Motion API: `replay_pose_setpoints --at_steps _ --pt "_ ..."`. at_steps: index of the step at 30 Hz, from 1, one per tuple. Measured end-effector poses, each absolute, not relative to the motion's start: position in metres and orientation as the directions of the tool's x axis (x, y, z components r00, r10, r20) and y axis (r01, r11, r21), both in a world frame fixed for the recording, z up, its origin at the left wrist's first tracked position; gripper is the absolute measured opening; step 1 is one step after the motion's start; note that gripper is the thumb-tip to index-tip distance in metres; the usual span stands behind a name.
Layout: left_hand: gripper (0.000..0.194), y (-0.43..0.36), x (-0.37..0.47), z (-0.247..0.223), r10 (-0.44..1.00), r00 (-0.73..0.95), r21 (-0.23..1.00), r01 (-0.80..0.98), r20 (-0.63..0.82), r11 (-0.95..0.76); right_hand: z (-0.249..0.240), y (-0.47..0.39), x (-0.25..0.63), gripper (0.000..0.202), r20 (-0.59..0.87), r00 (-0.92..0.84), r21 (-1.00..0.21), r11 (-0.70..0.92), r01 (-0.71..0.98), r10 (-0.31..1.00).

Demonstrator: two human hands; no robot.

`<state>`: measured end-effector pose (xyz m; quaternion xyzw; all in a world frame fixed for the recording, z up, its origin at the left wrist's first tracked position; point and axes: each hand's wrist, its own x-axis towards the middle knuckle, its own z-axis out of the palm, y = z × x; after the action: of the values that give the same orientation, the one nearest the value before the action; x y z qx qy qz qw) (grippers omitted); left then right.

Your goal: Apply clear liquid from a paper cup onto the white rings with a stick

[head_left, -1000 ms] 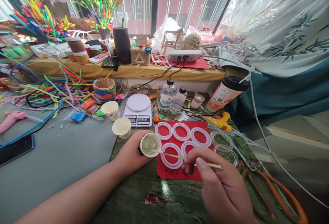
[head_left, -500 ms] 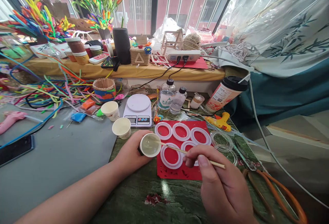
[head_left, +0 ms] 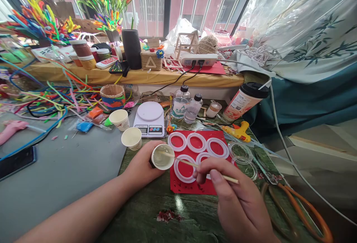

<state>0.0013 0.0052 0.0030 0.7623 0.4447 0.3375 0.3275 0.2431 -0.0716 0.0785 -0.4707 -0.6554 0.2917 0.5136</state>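
Observation:
My left hand (head_left: 143,164) is wrapped round a paper cup (head_left: 154,159) with a clear, slightly cloudy liquid in it. Between the fingers of my right hand (head_left: 225,187) is a thin wooden stick (head_left: 186,162), its far end dipping into the liquid. Right of the cup, several white ring-shaped molds (head_left: 177,142) lie on a red sheet (head_left: 178,188); my right hand covers part of the lower row. Two more paper cups (head_left: 131,139) stand beyond my left hand, beside a white kitchen scale (head_left: 150,113).
Behind the molds stand clear bottles (head_left: 180,103) with black caps and a lidded drink cup (head_left: 242,101). A yellow glue gun (head_left: 240,131), clear rings (head_left: 245,167) and orange-handled scissors (head_left: 304,206) lie at the right. A phone (head_left: 18,162) rests on the grey mat at left.
My right hand has shifted slightly left with the wooden stick, whose tip reaches further across the cup. My left hand and the cup have barely moved.

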Motion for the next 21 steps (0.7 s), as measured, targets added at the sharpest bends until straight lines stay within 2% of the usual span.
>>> replay_pose_setpoints --at_steps 2,5,9,13,16,21 --pt "0.045 0.005 0.0012 0.003 0.901 0.376 0.801 0.458 0.217 -0.385 0.0771 -0.0714 0.243 0.027 0.383 -0.045 -0.873 0.377 0.309 0.923" --pt "0.045 0.0047 0.0013 0.0037 0.9 0.379 0.8 0.46 0.214 -0.384 0.0759 -0.0708 0.2423 0.026 0.418 0.022 -0.865 0.391 0.315 0.908" --pt "0.045 0.0047 0.0017 0.0051 0.903 0.373 0.799 0.465 0.215 -0.382 0.0775 -0.0704 0.2409 0.028 0.379 -0.042 -0.88 0.374 0.292 0.924" --pt "0.044 0.0049 0.0017 0.0053 0.904 0.376 0.804 0.462 0.205 -0.375 0.08 -0.0713 0.2415 0.026 0.403 0.006 -0.865 0.379 0.328 0.915" --pt "0.044 0.005 0.0013 0.0045 0.909 0.365 0.804 0.469 0.201 -0.366 0.0805 -0.0717 0.2425 0.027 0.394 -0.063 -0.864 0.392 0.315 0.917" --pt "0.045 0.0048 0.001 0.0035 0.904 0.373 0.805 0.458 0.21 -0.376 0.0798 -0.07 0.2429 0.024 0.419 -0.018 -0.856 0.402 0.326 0.908"
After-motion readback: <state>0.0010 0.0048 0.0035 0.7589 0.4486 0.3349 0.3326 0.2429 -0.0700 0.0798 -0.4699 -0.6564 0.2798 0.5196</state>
